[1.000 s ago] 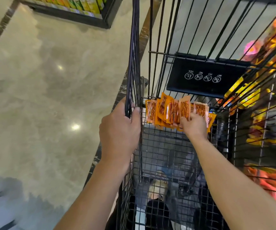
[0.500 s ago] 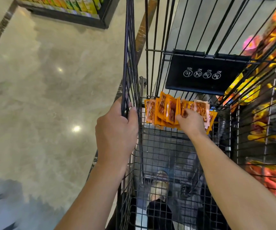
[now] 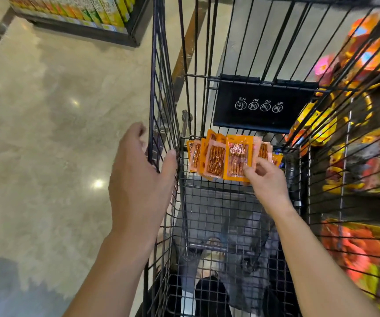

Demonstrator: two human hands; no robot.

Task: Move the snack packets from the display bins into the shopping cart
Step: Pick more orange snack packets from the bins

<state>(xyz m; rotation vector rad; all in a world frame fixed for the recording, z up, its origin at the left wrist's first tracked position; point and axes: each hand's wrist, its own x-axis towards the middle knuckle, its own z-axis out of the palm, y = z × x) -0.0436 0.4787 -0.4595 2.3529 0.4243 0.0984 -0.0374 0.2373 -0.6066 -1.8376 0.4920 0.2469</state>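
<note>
Snack packets (image 3: pixel 228 156), orange and fanned like a hand of cards, stand at the far end of the shopping cart (image 3: pixel 161 88), just below a black warning flap (image 3: pixel 262 104). Your right hand (image 3: pixel 269 184) pinches the lower corner of the front packet, fingers curled. Your left hand (image 3: pixel 138 179) clasps the cart's side wall, thumb inside the wire and fingers outside. Whether the fan rests on the wire ledge or hangs from your grip is hard to tell through the mesh. You appear to be at the placing step: this bunch is inside the basket but not let go. Next, loosen the pinch once the packets sit steady, then lift the hand clear of the wires toward the display bins (image 3: pixel 362 161) on your right.
</note>
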